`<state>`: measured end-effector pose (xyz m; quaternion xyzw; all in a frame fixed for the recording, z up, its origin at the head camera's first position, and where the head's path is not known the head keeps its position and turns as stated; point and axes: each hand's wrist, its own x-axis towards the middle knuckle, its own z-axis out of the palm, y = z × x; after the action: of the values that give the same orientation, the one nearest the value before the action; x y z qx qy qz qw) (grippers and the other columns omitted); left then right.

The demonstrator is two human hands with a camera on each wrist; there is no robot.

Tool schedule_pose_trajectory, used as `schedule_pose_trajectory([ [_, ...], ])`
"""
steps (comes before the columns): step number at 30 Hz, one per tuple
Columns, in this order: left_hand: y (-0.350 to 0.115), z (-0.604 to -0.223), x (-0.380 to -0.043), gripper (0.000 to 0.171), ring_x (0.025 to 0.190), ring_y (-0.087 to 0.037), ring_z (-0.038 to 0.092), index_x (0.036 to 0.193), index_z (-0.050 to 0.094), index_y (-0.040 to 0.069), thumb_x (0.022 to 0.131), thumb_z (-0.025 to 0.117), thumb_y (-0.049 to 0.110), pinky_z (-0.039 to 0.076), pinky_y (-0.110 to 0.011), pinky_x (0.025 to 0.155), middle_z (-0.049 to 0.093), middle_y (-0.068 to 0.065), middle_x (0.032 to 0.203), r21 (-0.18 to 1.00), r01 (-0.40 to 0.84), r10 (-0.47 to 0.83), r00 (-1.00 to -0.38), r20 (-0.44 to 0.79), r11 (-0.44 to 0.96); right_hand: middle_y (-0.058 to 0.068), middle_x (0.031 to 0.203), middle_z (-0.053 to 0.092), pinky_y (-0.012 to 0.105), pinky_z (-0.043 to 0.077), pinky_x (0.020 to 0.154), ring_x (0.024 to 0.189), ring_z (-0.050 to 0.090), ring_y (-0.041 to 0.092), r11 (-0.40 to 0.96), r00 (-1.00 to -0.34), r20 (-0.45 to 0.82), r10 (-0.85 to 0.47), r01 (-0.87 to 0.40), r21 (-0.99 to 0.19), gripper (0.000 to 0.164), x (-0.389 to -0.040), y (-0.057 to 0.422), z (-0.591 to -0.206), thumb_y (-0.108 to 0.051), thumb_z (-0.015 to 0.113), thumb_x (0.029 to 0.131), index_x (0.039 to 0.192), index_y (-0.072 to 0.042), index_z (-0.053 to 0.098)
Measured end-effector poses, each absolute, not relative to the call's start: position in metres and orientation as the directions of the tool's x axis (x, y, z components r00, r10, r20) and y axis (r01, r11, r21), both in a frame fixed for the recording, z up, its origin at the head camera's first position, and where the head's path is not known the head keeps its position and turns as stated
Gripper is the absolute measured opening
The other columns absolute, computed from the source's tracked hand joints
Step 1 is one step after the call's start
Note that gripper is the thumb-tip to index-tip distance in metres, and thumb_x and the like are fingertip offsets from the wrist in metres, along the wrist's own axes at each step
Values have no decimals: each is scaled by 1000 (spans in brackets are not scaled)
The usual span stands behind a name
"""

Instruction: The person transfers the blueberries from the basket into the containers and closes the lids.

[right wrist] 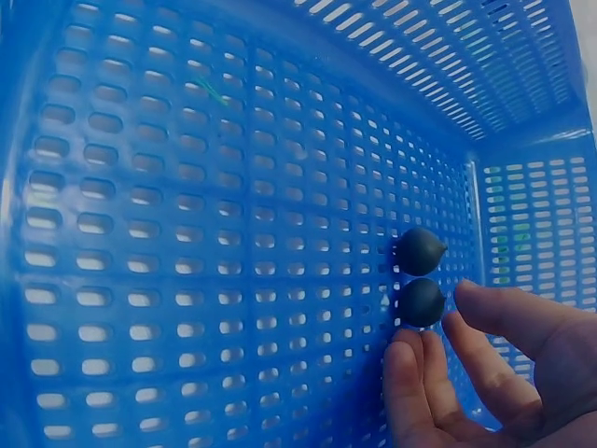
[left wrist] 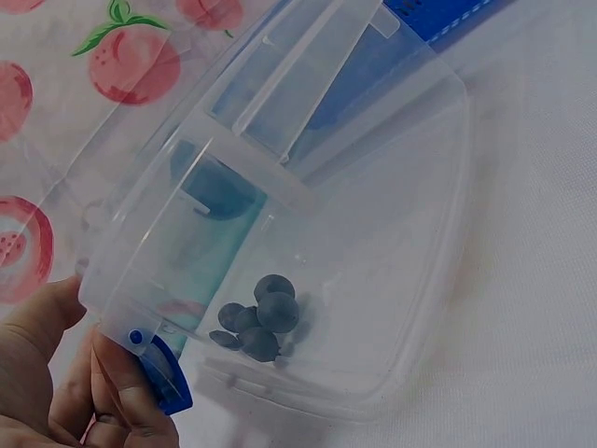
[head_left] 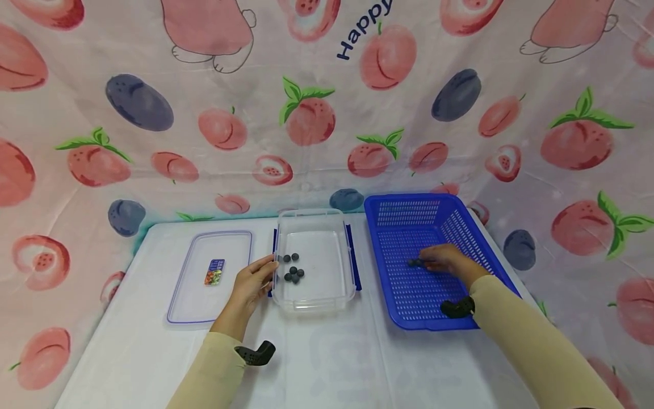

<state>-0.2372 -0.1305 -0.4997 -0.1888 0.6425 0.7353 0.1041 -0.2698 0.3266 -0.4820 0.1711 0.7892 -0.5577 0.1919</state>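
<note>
My left hand grips the left side of a clear plastic box, thumb at the rim and fingers by a blue side clip. Several small dark blue, round fruit-like pieces lie together inside the box, near that hand. Over on the right, my right hand reaches down into a blue slotted basket. Two more dark pieces sit side by side on its floor, an upper one and a lower one. Thumb and fingers are spread around the lower piece, fingertips right at it.
A clear lid with a purple-blue edge and a colourful label lies flat left of the box. All of it stands on a white-covered table. Behind hangs a fruit-printed cloth.
</note>
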Motion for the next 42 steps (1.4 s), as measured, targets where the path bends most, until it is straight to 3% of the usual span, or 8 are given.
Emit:
schedule_pose_trajectory([
  [12,-129,-500,-235,49,77,-3,54,137,59,10,91,72,19,50,-14,61,62,11,86,911,-382,-90,-913,-398,-156,1,94,67,28,59,78,76,64,7,321,-863,-496,93,498,-806,48,-269,323,-488,-2,66,91,133,15,50],
  [22,-130,-500,-235,50,76,-3,54,138,58,10,91,72,19,49,-14,61,61,11,85,911,-382,-85,-913,-398,-156,13,107,69,29,59,79,74,63,6,325,-856,-501,127,513,-794,47,-270,321,-490,0,68,89,131,16,52],
  [34,-129,-500,-234,48,76,-3,55,136,59,10,90,72,19,50,-15,62,61,10,86,911,-384,-93,-912,-400,-150,-5,80,67,30,59,80,75,64,7,270,-884,-459,90,465,-843,42,-268,323,-486,-1,64,92,127,18,53],
  [39,-129,-499,-234,48,77,-4,56,136,60,9,90,73,19,50,-15,61,62,9,88,908,-390,-98,-908,-407,-154,-5,81,69,31,57,87,75,67,5,169,-885,-462,59,465,-869,47,-270,325,-479,0,64,92,132,18,48],
  [42,-129,-497,-234,48,77,-4,55,136,60,10,90,72,19,50,-15,61,62,9,89,908,-391,-98,-908,-407,-152,-2,93,69,34,51,97,79,67,4,128,-884,-468,14,466,-876,54,-270,327,-474,0,63,93,139,17,41],
])
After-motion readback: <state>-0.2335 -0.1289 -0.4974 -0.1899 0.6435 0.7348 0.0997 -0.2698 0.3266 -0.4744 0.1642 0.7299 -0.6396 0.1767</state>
